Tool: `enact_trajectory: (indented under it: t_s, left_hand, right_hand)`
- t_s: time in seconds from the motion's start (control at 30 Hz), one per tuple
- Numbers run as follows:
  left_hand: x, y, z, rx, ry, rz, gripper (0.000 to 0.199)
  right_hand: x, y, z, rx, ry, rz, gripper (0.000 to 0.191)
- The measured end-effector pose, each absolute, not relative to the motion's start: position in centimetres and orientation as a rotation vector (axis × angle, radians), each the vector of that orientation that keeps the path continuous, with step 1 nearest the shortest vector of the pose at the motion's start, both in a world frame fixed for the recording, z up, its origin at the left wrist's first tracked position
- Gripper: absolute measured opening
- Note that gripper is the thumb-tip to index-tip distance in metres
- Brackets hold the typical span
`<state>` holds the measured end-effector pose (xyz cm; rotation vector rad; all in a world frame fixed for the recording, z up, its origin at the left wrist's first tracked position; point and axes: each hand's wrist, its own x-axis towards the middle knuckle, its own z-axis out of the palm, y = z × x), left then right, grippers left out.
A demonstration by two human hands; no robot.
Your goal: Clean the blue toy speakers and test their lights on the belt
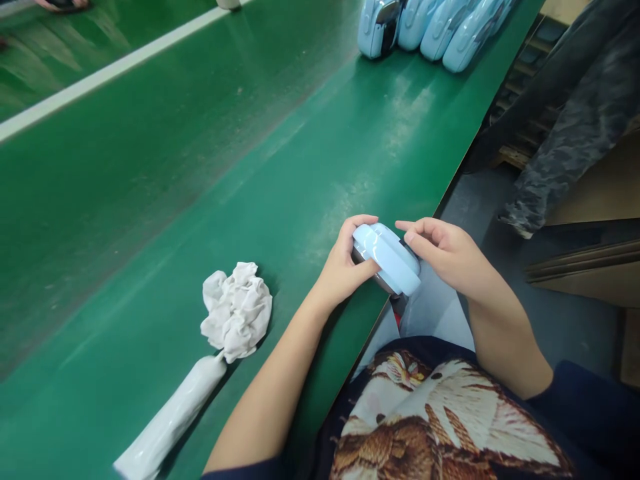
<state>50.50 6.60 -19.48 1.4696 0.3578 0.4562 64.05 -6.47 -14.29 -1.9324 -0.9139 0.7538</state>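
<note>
A light blue rounded plastic device (387, 257) with a dark underside is tilted at the table's front edge. My left hand (347, 263) grips its left side, with the thumb across the near part and the fingers around the far end. Just right of the device is my right hand (440, 250), its index finger stretched out and the other fingers curled. The right thumb lies close to the device's right edge; whether it touches cannot be made out. Nothing shows in the right hand.
A crumpled white cloth (239, 310) and a white tube (173, 417) lie left on the green table (280, 200). Several similar blue devices (433, 30) stand at the far end. Cardboard (590, 267) and a camouflage-patterned leg (565, 147) are at right.
</note>
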Motion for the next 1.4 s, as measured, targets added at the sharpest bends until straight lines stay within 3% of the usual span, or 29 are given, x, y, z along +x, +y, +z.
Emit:
enact_trajectory:
  t_s: [0.17,0.5,0.67,1.4]
  left_hand:
    - [50.5,6.5,-19.3,1.463,0.36,0.432,0.049]
    - [50.7,6.4,-18.5,1.453,0.402,0.398,0.047]
    - [50.8,6.4,-18.6,1.455,0.396,0.412,0.045]
    - [50.8,6.4,-18.5,1.512,0.41,0.469,0.045]
  right_hand:
    - [66.4,-5.8,-15.6,-1.887,-0.719,0.593,0.022]
    - [67.9,-1.8,-23.8,-1.802,-0.682,0.311,0.026]
    - [66.9,-2.1,-23.9,-1.913,-0.794,0.058,0.016]
    - [67.1,-2.0,-24.3,-1.97,-0.84,0.036,0.023]
